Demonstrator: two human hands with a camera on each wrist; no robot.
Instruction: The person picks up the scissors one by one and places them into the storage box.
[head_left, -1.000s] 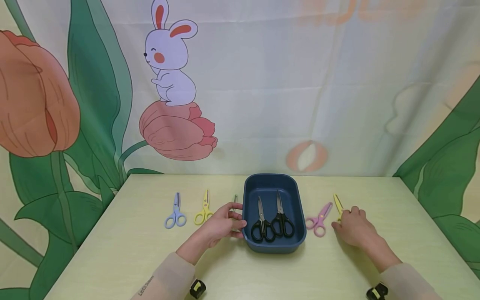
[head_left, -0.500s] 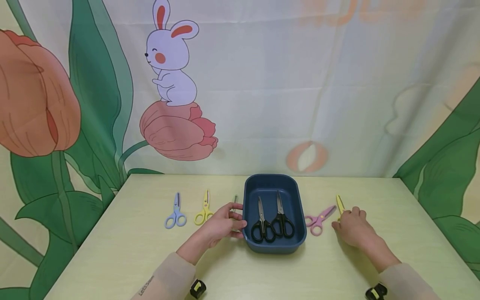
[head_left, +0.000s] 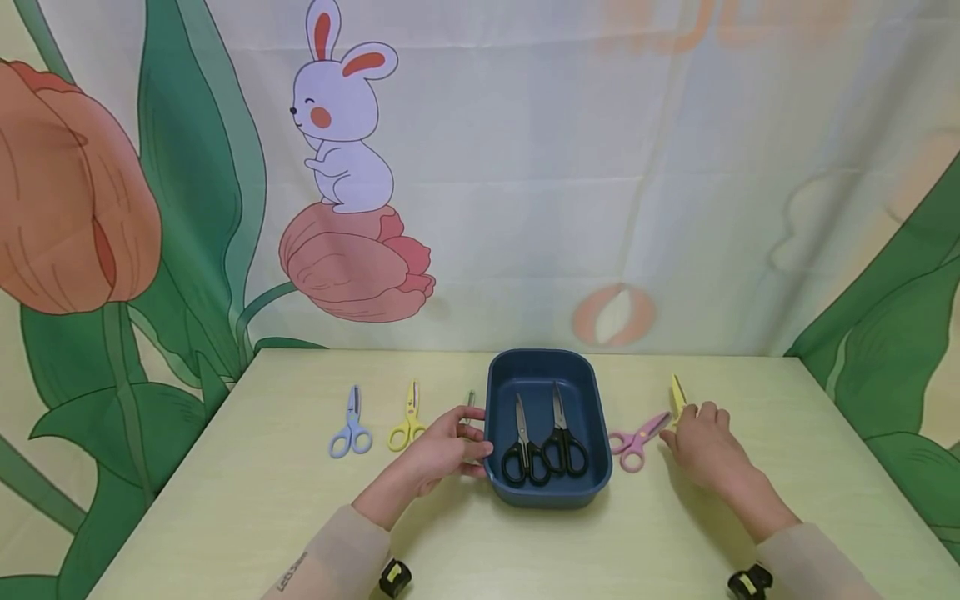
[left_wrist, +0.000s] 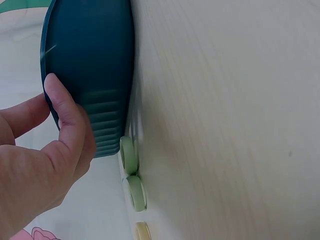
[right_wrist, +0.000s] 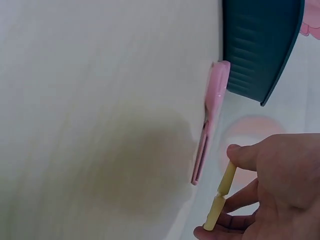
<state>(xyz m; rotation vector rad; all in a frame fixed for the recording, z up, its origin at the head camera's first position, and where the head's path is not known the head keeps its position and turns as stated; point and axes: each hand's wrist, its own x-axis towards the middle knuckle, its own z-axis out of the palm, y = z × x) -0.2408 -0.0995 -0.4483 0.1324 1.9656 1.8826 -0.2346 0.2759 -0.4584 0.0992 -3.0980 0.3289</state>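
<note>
My left hand (head_left: 442, 452) grips the left rim of a dark blue plastic bin (head_left: 540, 493), thumb and a finger at the edge in the left wrist view. Two black-handled scissors lie inside the bin, one (head_left: 522, 450) left of the other (head_left: 562, 437). To the right, my right hand (head_left: 708, 450) pinches yellow scissors (head_left: 678, 392) by the handles. In the right wrist view their handle loops (right_wrist: 220, 200) show edge-on between thumb and fingers, off the table surface. Pink scissors (head_left: 640, 439) lie between the bin and this hand.
Left of the bin lie blue scissors (head_left: 351, 429), another yellow pair (head_left: 408, 421) and green-handled scissors (left_wrist: 131, 167), the last partly hidden by my left hand in the head view. A printed cloth (head_left: 510, 208) hangs behind the table (head_left: 600, 550).
The pink scissors have swung clockwise on the table. The right-hand yellow scissors have shifted slightly up with the right hand. My left hand and the bin stay in place.
</note>
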